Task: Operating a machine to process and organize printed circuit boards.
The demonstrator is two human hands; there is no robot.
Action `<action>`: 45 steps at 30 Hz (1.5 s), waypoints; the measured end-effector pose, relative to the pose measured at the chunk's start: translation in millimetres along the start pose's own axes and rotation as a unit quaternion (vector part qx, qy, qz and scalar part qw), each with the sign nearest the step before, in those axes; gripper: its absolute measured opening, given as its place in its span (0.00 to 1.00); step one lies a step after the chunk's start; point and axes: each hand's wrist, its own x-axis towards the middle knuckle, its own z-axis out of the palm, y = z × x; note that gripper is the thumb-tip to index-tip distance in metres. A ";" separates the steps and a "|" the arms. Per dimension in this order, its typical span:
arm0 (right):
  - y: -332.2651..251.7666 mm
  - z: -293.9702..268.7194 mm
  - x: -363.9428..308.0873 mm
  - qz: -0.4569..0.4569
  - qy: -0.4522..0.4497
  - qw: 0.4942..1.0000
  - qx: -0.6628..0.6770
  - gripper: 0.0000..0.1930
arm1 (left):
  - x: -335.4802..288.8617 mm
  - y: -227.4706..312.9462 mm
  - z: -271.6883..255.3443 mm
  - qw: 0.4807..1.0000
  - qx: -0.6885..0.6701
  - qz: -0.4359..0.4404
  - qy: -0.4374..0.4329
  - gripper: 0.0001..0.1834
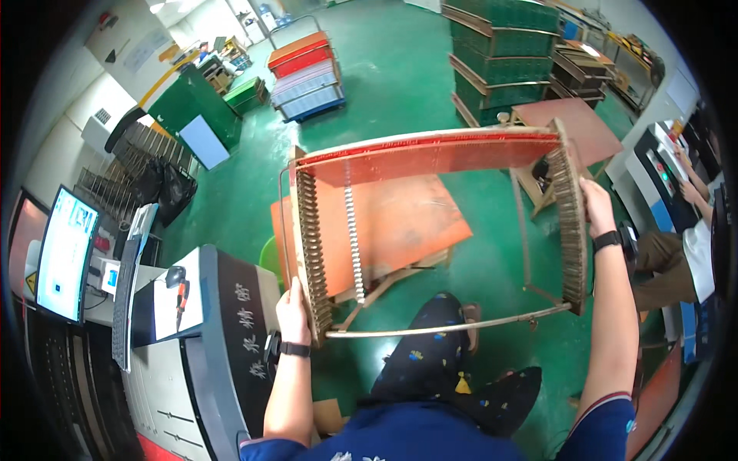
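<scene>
I hold a large slotted rack (438, 160) in front of me. It has a red panel along its far side, toothed slots down both side walls and a metal rod across the near side. My left hand (294, 313) is closed around the near end of its left wall. Farther up, my right hand (597, 206) grips the outside of the right wall, with the fingers partly hidden behind it. A pale slotted strip (353, 238) shows inside the frame. Through the rack's opening I see a low table with an orange top (407, 223).
At left stand a grey and black machine (234, 323), a monitor (68, 253), a keyboard (125, 300) and a mouse (176, 275). Green crates (500, 77) are stacked ahead, beside a reddish table (569, 127). A loaded trolley (307, 88) stands farther off. Another person (673, 246) sits at right.
</scene>
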 end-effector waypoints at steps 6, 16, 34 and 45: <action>-29.2 150.5 61.5 -0.038 -0.089 0.994 -0.045 0.12 | 40.4 17.0 -62.2 0.997 -0.009 -0.061 0.054 0.19; 35.1 276.6 188.8 -0.138 -0.150 0.948 -0.246 0.21 | 109.7 -16.1 -24.3 0.977 0.140 -0.078 0.141 0.20; 122.1 269.8 251.3 -0.238 -0.078 0.875 -0.415 0.33 | 56.3 35.0 -6.4 0.824 0.472 0.300 0.093 0.24; -41.4 292.9 -99.6 -0.336 -0.576 0.662 -0.344 0.09 | -306.4 70.8 -264.3 0.804 0.491 0.079 0.326 0.11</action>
